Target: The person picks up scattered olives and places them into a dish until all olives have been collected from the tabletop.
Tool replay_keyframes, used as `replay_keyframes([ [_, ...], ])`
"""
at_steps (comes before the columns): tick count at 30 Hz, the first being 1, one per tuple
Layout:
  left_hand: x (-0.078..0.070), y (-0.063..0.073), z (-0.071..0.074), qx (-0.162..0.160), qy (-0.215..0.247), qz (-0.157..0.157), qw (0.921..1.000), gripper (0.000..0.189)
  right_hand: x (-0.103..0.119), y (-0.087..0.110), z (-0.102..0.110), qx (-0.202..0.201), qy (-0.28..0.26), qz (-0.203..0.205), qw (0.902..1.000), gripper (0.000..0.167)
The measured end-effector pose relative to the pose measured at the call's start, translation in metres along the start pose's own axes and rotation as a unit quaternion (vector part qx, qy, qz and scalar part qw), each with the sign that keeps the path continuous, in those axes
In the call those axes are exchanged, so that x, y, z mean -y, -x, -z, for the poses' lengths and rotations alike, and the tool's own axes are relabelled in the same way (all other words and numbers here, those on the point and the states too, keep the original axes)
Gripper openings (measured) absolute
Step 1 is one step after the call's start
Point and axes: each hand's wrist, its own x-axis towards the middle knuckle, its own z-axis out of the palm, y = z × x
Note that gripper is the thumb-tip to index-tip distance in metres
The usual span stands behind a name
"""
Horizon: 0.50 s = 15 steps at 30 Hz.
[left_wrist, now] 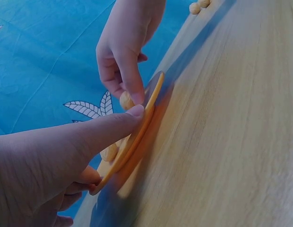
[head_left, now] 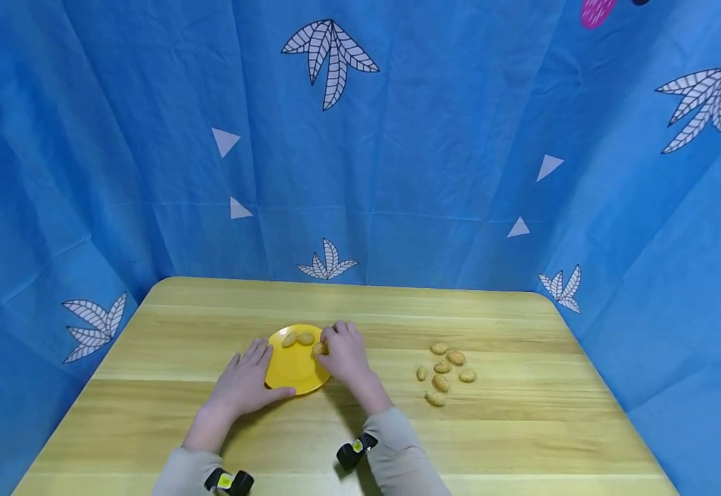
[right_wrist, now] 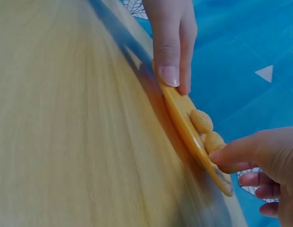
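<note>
A round yellow plate (head_left: pixel 295 372) lies on the table, left of the middle. My left hand (head_left: pixel 246 380) holds its rim, with the fingers along the left side and the thumb on the near edge. My right hand (head_left: pixel 343 353) is at the plate's right side, pinching a small tan oval piece (head_left: pixel 320 349) between thumb and fingers. In the left wrist view this held piece (left_wrist: pixel 126 100) is just inside the rim. Two similar pieces (head_left: pixel 298 339) lie side by side near the plate's far edge. The right wrist view shows another oval piece (right_wrist: pixel 202 121) on the plate.
Several more tan oval pieces (head_left: pixel 441 368) lie loosely grouped on the wooden table (head_left: pixel 540 427), to the right of my right hand. A blue patterned curtain (head_left: pixel 398 138) hangs behind the table and along its sides.
</note>
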Motion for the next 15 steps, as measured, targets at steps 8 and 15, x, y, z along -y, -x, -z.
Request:
replay_keyframes([
  [8,-0.001,0.002,0.000,0.004,0.003,0.002,1.0000,0.107,0.000,-0.005,-0.008,0.005,0.018,-0.014,0.9997,0.025],
  [15,0.000,0.000,0.000,0.002,0.005,-0.001,1.0000,0.106,0.002,-0.011,-0.011,0.007,0.008,-0.025,0.9996,0.027],
])
